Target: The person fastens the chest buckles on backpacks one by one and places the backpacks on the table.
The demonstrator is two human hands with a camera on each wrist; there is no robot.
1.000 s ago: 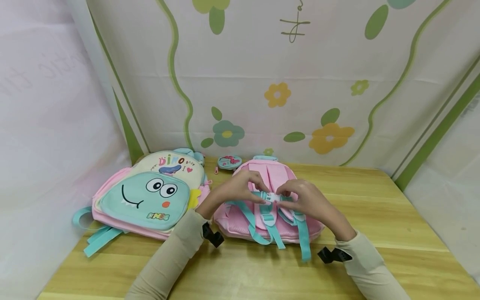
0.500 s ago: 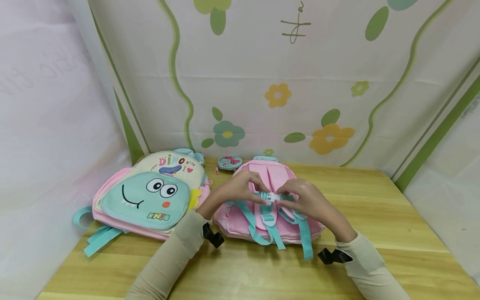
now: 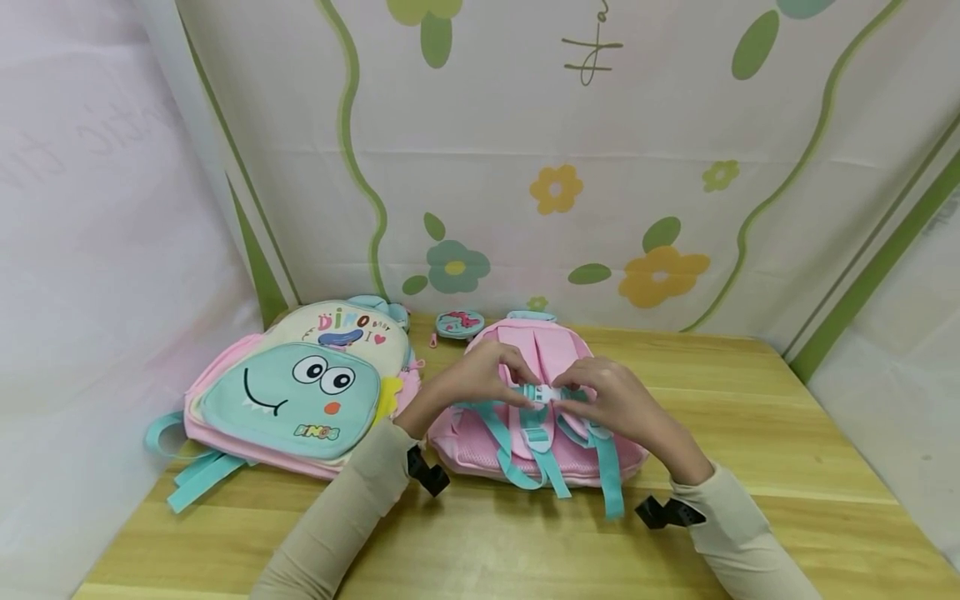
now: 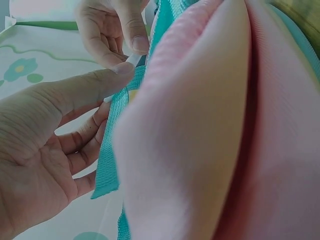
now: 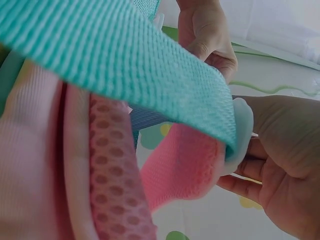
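A pink backpack point(image 3: 480, 446) lies with its shoulder straps facing up, teal webbing hanging over its near side. Above its middle, a white plastic buckle point(image 3: 546, 394) on the teal chest strap is between my two hands. My left hand point(image 3: 480, 372) pinches the buckle's left end between thumb and fingers. From the other side, my right hand point(image 3: 611, 396) pinches its right end. The left wrist view shows the left thumb on the strap's edge, with a teal strap end point(image 4: 107, 170) hanging below. In the right wrist view a teal strap point(image 5: 125, 65) covers much of the buckle.
To the left lies a second backpack point(image 3: 292, 400) with a dinosaur face, its teal straps over the table's edge. A small round teal pouch point(image 3: 459, 324) sits behind the pink backpack. A printed cloth point(image 3: 480, 125) rises behind the wooden table point(image 3: 750, 433).
The two parts of the buckle sit slightly closer together than before. Both hands stay in nearly the same place, and the backpacks have not moved.
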